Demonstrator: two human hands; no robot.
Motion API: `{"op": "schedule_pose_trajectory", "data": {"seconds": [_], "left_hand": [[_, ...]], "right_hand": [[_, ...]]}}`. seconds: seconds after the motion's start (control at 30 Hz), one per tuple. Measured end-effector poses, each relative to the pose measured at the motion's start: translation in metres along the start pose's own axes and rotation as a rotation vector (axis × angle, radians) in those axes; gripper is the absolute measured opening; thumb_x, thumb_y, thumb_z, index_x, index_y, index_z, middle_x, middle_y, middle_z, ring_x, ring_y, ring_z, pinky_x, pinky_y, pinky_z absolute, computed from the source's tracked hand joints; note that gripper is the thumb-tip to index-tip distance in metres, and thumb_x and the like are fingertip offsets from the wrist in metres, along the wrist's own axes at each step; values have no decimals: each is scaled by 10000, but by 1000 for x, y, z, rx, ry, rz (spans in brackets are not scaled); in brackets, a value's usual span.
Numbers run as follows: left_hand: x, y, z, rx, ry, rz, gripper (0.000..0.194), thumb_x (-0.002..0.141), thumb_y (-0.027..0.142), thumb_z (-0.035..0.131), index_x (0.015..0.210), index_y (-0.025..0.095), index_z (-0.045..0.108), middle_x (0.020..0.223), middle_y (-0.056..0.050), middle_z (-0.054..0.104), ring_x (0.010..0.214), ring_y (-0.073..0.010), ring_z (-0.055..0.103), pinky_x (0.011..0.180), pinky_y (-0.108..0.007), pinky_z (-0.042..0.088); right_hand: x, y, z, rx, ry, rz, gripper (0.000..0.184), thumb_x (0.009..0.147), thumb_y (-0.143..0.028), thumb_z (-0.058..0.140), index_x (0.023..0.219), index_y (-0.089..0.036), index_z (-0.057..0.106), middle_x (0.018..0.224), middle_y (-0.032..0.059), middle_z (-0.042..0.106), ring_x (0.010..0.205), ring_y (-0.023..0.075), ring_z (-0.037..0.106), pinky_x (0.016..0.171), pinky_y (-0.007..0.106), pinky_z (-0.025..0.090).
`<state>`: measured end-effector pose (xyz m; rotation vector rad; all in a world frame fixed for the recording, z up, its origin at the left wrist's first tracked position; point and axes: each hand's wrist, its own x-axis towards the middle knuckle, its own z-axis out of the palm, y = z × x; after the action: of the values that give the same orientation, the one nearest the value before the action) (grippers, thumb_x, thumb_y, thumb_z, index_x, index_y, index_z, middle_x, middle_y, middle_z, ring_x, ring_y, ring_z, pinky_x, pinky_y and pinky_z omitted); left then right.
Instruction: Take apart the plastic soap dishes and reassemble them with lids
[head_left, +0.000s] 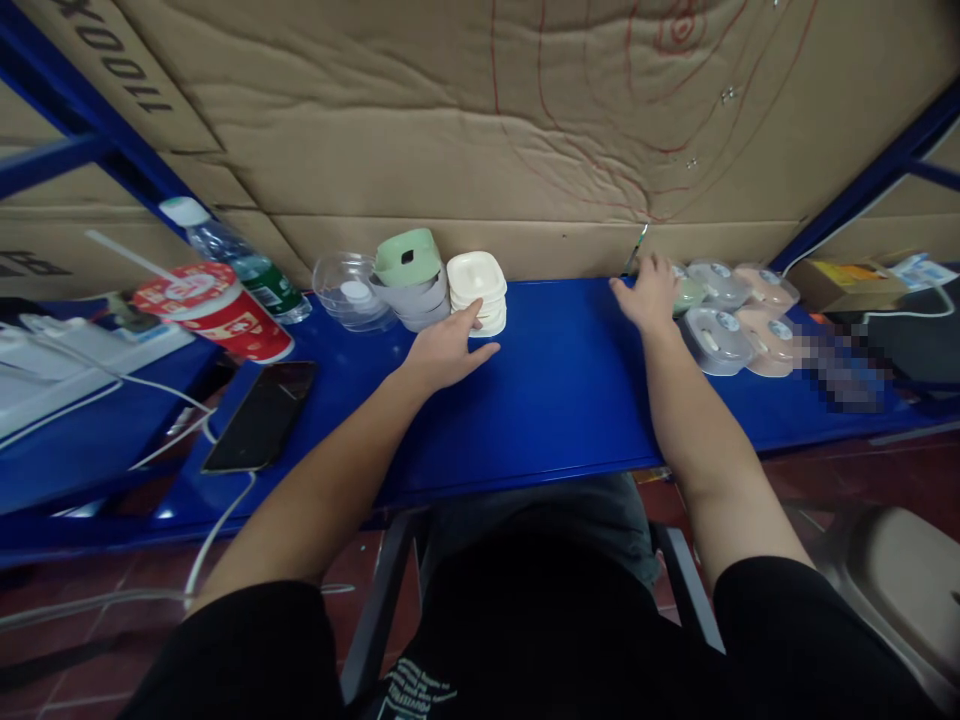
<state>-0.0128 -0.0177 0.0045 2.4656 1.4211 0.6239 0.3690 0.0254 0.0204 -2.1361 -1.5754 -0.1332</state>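
Note:
My left hand (448,352) is at the front of a short stack of cream-coloured plastic pieces (477,272), its fingers stretched out and its thumb held apart. The fingertips overlap the lower part of the stack; whether they press on it I cannot tell. Left of that stand a light green square bowl-like piece (409,260) on stacked grey ones (424,305) and clear plastic covers (352,290). My right hand (649,290) is open beside a green lidded container (688,290), thumb pointing left. It partly hides that container.
Lidded grey containers (716,340) and pink containers (765,340) stand at right. Left are a red paper cup (240,315) with straw, a water bottle (255,275), a phone (262,415) and white cables. Cardboard (375,120) walls the back of the blue table (540,400).

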Motion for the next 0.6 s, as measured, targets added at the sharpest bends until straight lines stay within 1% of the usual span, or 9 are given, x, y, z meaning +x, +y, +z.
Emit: {"op": "schedule_pose_trajectory", "data": {"seconds": [0.07,0.13,0.23,0.3,0.33,0.4,0.47,0.53,0.6], "left_hand": [[0,0,0,-12,39,18,764,975,482,698,1649,184,495,1299,-137,779,1021,-289,750,903,-427,580],[-1,0,0,-19,57,24,704,978,476,702,1607,204,541,1241,-118,795,995,-277,756,875,-410,575],[-1,1,-1,-22,30,46,641,991,484,688,1567,225,578,1218,-99,805,948,-253,759,828,-380,559],[-1,2,-1,-21,-18,70,620,995,490,679,1552,235,590,1233,-91,805,922,-236,756,806,-362,545],[-1,2,-1,-18,-48,77,617,995,492,675,1549,235,591,1242,-87,804,909,-229,753,800,-356,539],[-1,3,-1,-8,-100,79,623,993,490,672,1551,226,588,1248,-84,804,886,-221,744,797,-352,532],[0,3,-1,2,-130,76,635,991,486,670,1559,214,584,1247,-87,803,880,-221,739,807,-354,530],[0,3,-2,8,-133,73,637,990,487,669,1559,212,586,1245,-88,800,892,-226,741,819,-360,533],[0,3,-2,3,-129,77,625,989,490,668,1549,222,597,1240,-86,799,901,-228,743,823,-363,539]], "right_hand": [[5,16,1,-85,-41,125,834,962,-558,611,1648,-111,451,1809,291,247,1666,507,210,1241,827,197],[5,23,5,-143,-90,160,862,951,-598,622,1637,-103,455,1800,323,235,1660,538,183,1204,883,160],[0,16,9,-206,-70,102,800,961,-610,618,1567,-97,523,1685,345,425,1599,543,302,1174,924,109],[-6,4,7,-218,-18,35,758,967,-603,625,1533,-104,552,1568,324,554,1532,525,402,1171,927,96],[-9,-3,5,-212,-2,-4,758,962,-602,641,1534,-113,553,1533,310,585,1507,515,432,1175,921,103],[-15,-15,0,-183,-11,-80,798,934,-623,687,1558,-145,545,1560,292,565,1499,511,440,1187,900,152],[-20,-24,-5,-150,-83,-118,857,893,-654,734,1579,-177,542,1631,278,503,1504,520,434,1193,862,242],[-23,-28,-8,-124,-185,-128,912,858,-642,778,1606,-181,529,1664,273,468,1488,525,455,1182,783,364],[-26,-32,-10,-98,-257,-177,909,849,-577,802,1616,-170,532,1637,269,499,1447,514,503,1156,692,455]]}}
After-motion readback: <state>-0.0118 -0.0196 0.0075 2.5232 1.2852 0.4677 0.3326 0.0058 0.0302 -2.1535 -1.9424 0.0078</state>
